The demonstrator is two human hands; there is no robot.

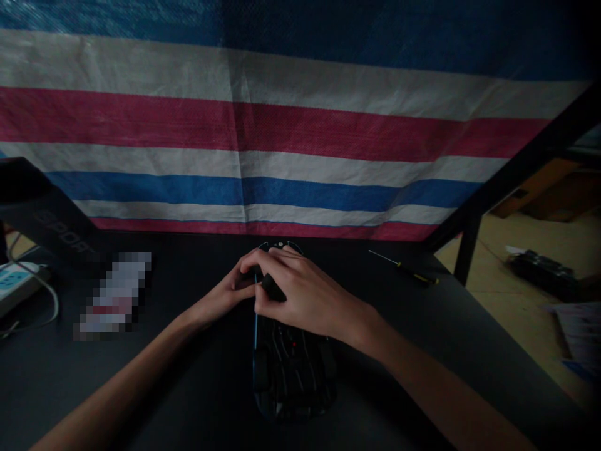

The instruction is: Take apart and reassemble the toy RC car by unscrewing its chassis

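Note:
A toy car (291, 369) lies upside down on the dark table, its black underside up and a blue edge showing along its left side. My left hand (235, 285) is at the left side of the car's far end, with thumb and fingers closed on that edge. Over the same end, my right hand (305, 291) curls its fingers and thumb around a small black piece (273, 288), perhaps a wheel. Whether this piece is still attached to the car cannot be made out. My hands cover most of the car's far end.
A screwdriver (413, 272) with a black and yellow handle lies to the right. On the left are a blurred-out flat item (117, 294), a white power strip (21, 282) with a cable, and a dark "SPORT" object (61, 219). A striped sheet (282, 125) hangs behind the table.

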